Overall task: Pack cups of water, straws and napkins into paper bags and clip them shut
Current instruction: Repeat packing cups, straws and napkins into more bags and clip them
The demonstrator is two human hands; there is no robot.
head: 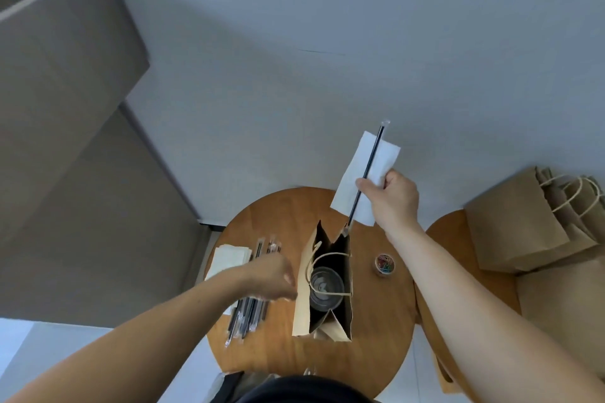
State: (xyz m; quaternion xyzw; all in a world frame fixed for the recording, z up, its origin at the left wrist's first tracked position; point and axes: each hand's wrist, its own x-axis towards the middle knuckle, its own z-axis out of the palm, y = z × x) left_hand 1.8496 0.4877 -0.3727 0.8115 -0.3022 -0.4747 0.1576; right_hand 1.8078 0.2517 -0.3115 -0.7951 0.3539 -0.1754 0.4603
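The right hand (391, 196) pinches straw (371, 157) and napkin (355, 173) in its fingers (363, 185) — the straw could snag the bag (302, 298) and topple it; the left hand (268, 278) is blurred, its fingers unreadable.

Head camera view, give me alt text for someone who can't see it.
A person's right hand holds a white napkin and a wrapped black straw over an open paper bag standing on a round wooden table, with a cup inside. The left hand is beside the bag.
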